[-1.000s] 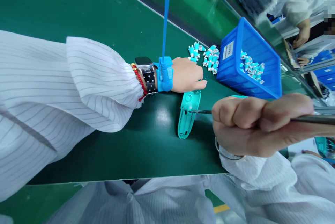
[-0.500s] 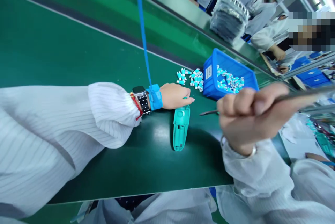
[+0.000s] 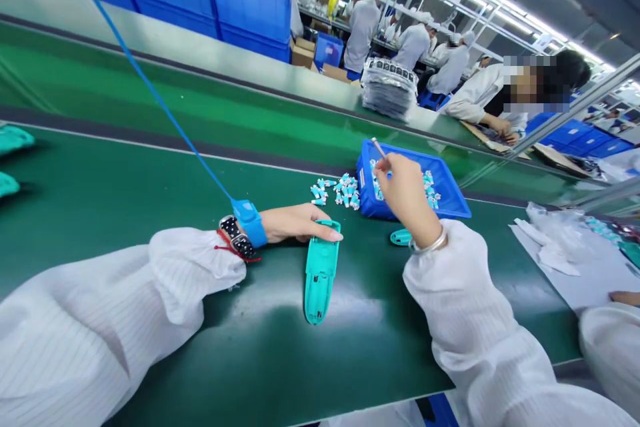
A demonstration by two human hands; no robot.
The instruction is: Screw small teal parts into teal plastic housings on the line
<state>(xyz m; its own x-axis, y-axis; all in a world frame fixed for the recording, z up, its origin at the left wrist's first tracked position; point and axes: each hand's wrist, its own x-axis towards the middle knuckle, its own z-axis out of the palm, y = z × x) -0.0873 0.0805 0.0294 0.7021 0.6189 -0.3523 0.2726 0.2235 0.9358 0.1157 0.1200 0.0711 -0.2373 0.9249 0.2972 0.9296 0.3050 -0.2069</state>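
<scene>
My left hand (image 3: 297, 222) is closed on the far end of a teal plastic shell (image 3: 320, 274), thumb on top. The shell is long with a rounded near end, and its hollow inner side faces up. My right hand (image 3: 404, 192) is raised in front of the blue bin (image 3: 369, 194), its fingers closed round a slim stick-like metallic tool (image 3: 379, 146) whose upper end sticks out above them. Small teal-and-white parts (image 3: 346, 191) lie in a loose pile left of the bin, and more are inside it. Another teal piece (image 3: 400, 237) lies partly behind my right wrist.
More teal pieces (image 3: 13, 140) lie at the far left of the green table (image 3: 240, 360). A blue cord (image 3: 160, 104) runs up from my left wristband. White sheets and plastic (image 3: 550, 247) lie to the right. Across the divider sit a bagged stack (image 3: 389, 87) and a person at work.
My view has tilted up and shifted. My right hand has moved from the right foreground, away from me to the bin, still with the tool. My left hand stays on the shell, thumb now over it.
</scene>
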